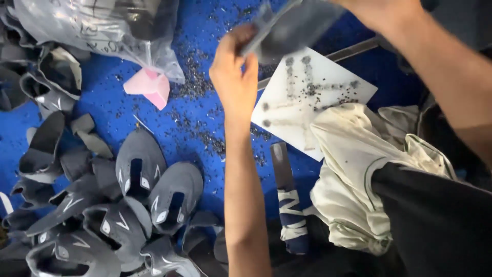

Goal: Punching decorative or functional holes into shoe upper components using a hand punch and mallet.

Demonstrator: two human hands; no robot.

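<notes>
Grey shoe upper [294, 25], seemingly in left hand [233, 77]

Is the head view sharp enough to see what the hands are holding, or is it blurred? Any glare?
Head view: the grey piece held up between the left hand and the right hand is motion-blurred, edges smeared; the grey shoe uppers and white board below read sharper; soft sheen on the plastic bag, no harsh glare; lighting even.

One head camera, looking straight down.
It sits close above the blue table [154, 123], taking in the forearms, the heap of grey shoe uppers [138, 200] at left and the white board [312, 97] at right.
</notes>
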